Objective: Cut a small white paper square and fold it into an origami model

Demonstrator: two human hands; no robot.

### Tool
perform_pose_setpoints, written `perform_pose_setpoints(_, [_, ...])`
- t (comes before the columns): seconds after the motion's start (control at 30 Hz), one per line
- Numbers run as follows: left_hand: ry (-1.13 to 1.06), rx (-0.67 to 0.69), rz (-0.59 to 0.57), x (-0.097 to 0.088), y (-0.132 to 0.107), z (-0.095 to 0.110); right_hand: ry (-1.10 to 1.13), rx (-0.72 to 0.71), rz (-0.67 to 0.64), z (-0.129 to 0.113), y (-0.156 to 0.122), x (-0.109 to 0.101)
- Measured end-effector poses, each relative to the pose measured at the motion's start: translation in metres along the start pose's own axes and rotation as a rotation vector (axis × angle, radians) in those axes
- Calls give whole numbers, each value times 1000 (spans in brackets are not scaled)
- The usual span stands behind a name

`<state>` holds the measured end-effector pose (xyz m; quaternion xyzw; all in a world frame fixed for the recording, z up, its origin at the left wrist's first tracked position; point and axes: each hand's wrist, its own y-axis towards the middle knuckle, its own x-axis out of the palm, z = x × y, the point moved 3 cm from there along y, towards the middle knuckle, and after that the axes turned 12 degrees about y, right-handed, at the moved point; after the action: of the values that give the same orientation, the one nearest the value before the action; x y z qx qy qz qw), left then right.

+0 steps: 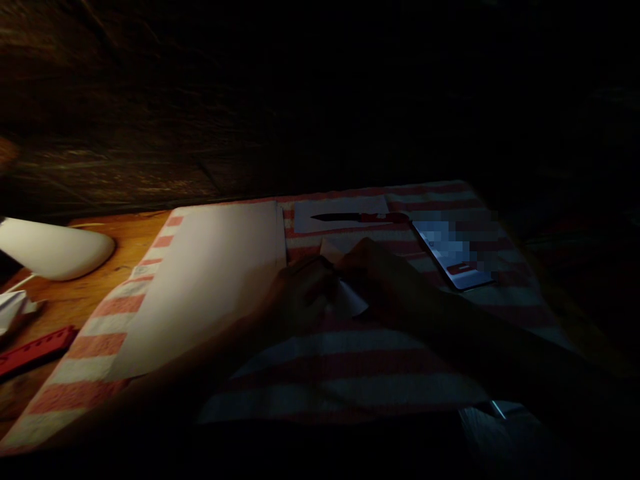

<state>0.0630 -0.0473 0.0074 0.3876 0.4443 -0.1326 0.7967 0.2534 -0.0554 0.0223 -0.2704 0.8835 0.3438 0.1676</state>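
Two bare forearms in deep shadow, left [215, 347] and right [465, 327], reach in from the near edge over a red-and-white striped cloth [340, 363] spread on a brown wooden tabletop [140, 230]. Between them, a small piece of white paper [354, 301] is held just above the cloth: the left hand [306, 283] grasps it from one side with curled fingers, and the right hand [373, 267] grips it from the other. It looks thin and plain, with a pale pointed corner catching light below the fingers and a dimmer flap [335, 248] showing beyond them. Its middle is covered by both hands, so its folds and full outline cannot be made out, and the separate fingertips are lost in the dark. Large white paper sheets [215, 267] lie left of the left hand, partly behind its forearm. Beyond the hands, a dark-bladed knife with a red handle [385, 218] rests across another white sheet [304, 223]; a lit smartphone [450, 257], its screen partly pixelated, lies right of the right hand.
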Motion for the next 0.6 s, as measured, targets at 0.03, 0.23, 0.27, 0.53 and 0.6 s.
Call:
perform_pose_setpoints(0.03, [7, 44, 42, -4, 1, 2, -48, -26, -25, -2, 0, -1])
perform_pose_setpoints(0.23, [-4, 256, 172, -18, 2, 9, -291, -22, -20, -4, 2, -13])
perform_pose_setpoints(0.27, [2, 258, 182, -18, 1, 9, -315, -16, -30, -2, 2, -14])
perform_pose_setpoints(0.53, [88, 217, 172, -19, 1, 7, -316, -2, 30, 4, 1, -19])
perform_pose_setpoints(0.6, [72, 157, 205, -20, 2, 6, -282, 15, 83, 4, 0, -23])
